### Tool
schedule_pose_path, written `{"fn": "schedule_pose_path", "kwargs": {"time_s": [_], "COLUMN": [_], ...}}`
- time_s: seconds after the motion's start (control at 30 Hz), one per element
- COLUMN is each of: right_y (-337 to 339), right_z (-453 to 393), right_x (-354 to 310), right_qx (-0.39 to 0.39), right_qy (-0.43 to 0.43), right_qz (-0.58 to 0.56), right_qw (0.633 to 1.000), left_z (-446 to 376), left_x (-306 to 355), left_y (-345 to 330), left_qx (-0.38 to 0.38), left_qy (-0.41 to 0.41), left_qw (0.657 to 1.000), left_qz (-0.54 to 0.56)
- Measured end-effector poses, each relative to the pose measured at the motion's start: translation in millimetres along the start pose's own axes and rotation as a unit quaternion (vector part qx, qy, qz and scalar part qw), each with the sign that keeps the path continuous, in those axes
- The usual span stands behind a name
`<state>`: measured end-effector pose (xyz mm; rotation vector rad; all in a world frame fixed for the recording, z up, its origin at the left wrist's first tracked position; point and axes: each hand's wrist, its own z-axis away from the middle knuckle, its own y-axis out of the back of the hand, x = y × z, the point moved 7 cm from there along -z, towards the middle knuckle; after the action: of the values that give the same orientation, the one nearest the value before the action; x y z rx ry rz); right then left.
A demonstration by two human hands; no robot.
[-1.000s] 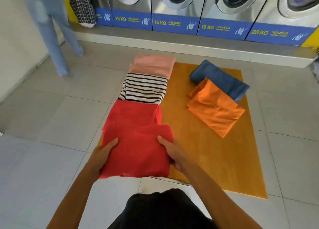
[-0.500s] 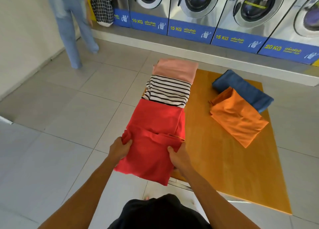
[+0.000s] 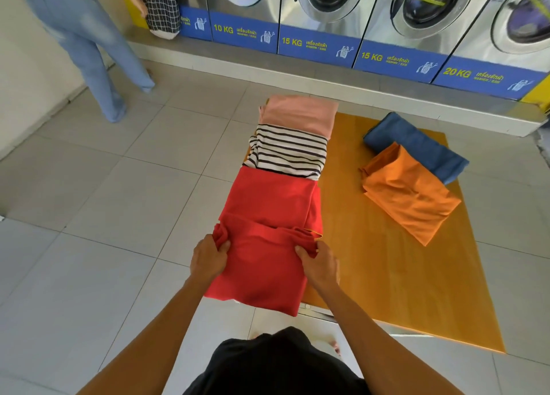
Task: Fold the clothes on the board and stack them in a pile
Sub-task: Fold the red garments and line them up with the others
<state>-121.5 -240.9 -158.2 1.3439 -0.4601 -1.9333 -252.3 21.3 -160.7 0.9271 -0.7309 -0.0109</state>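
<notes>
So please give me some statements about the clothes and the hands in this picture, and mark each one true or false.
1. Both hands, left hand and right hand, grip the red cloth. True.
2. The orange cloth lies on the floor tiles. False: it lies on the board.
3. The striped cloth sits between the pink cloth and the red one. True.
4. The blue cloth covers the orange one. False: orange overlaps blue.

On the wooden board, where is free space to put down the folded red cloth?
The board is bare in its near right part, between the red cloth and the orange cloth, and down to its near edge. The left edge is crowded: pink cloth, striped shirt, red cloth.
</notes>
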Motion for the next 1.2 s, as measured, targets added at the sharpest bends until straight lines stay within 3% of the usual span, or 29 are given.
{"fn": "schedule_pose_path", "kwargs": {"time_s": [0.3, 0.6, 0.87, 1.2], "right_y": [-6, -6, 0, 0], "right_z": [-15, -18, -16, -21], "right_x": [5, -5, -12, 4], "right_qx": [-0.03, -0.021, -0.003, -0.066], "right_qy": [-0.012, -0.003, -0.006, 0.0], "right_qz": [0.015, 0.106, 0.13, -0.023], "right_qw": [0.999, 0.994, 0.991, 0.998], "left_z": [-11, -14, -9, -7], "left_x": [4, 13, 21, 20], "left_y": [-4, -3, 0, 25], "left_qx": [-0.033, -0.045, -0.012, 0.005], "left_qy": [0.002, 0.006, -0.007, -0.033], "left_qw": [0.998, 0.996, 0.999, 0.999], "left_qz": [-0.047, -0.074, -0.034, 0.028]}}
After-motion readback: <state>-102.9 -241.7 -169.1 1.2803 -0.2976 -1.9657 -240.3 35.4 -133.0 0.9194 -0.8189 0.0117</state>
